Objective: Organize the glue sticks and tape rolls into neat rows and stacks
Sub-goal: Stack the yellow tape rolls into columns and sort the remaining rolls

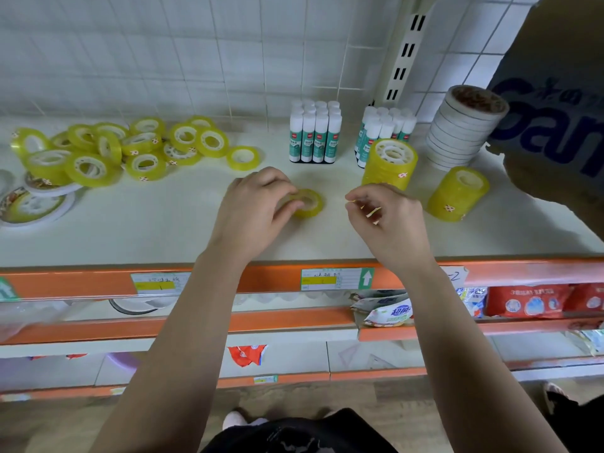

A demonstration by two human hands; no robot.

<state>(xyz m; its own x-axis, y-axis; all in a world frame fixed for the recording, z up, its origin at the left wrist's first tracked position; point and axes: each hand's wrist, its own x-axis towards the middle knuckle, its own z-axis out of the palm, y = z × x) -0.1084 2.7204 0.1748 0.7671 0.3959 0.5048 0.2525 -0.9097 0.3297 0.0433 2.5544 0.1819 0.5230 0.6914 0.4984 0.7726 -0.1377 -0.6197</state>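
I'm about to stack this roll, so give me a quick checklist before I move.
1. Left hand holds the single tape roll: ok.
2. Right hand free: not ok, it pinches a small strip.
3. Nearest tape stack upright, top bare: ok.
4. Roll's loose end stuck down: cannot tell.
5. Loose pile on the left sorted: not ok.
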